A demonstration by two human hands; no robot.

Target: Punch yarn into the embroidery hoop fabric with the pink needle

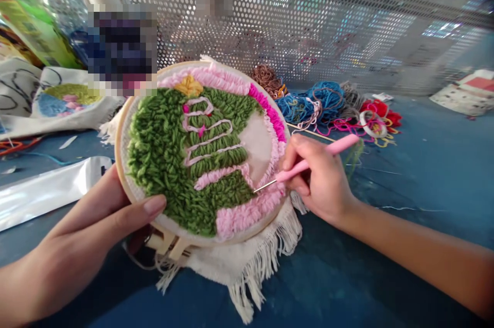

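A round wooden embroidery hoop (120,148) is tilted up toward me, gripped at its lower left edge by my left hand (111,220), thumb on top. Green yarn loops (162,163) fill much of its fabric, with pink yarn (250,212) along the rim and a bare patch (257,145) at right. Between the fingers of my right hand (316,179) is a pink-handled punch needle (301,166). Its metal tip meets the fabric at the border of green and pink. Fringed white cloth (219,263) hangs below the hoop.
Bundles of blue yarn (320,102), brown yarn (265,80) and red yarn (386,114) lie behind the hoop. A perforated metal panel (231,35) rises at the back. Bottles (57,9) and another punched cloth (69,99) are at left, above a white packet (57,192).
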